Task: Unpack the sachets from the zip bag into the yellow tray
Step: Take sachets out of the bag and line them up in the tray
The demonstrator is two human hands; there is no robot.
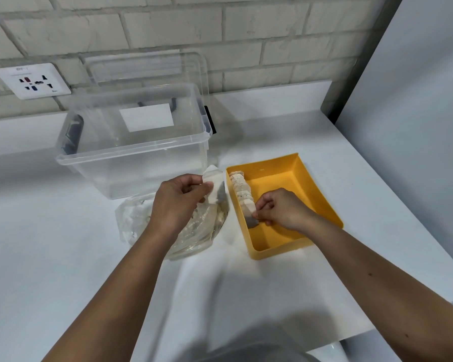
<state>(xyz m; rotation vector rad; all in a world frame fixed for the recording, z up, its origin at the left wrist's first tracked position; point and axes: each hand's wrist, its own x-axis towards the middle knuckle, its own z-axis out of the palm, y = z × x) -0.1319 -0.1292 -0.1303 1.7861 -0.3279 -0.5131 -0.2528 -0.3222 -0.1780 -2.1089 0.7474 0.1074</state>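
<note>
A yellow tray holds a row of off-white sachets with grey speckles. The zip bag and storage box are clear (the box has a white label). White countertop, pale painted brick wall.

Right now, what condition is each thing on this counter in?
Zip bag: lying on the counter, sachets left inside.
Yellow tray: sachets lined along its left wall.
Clear bin: lid off, apparently empty.
Left hand: fingers pinching one sachet.
Right hand: setting a sachet in the tray.
</note>
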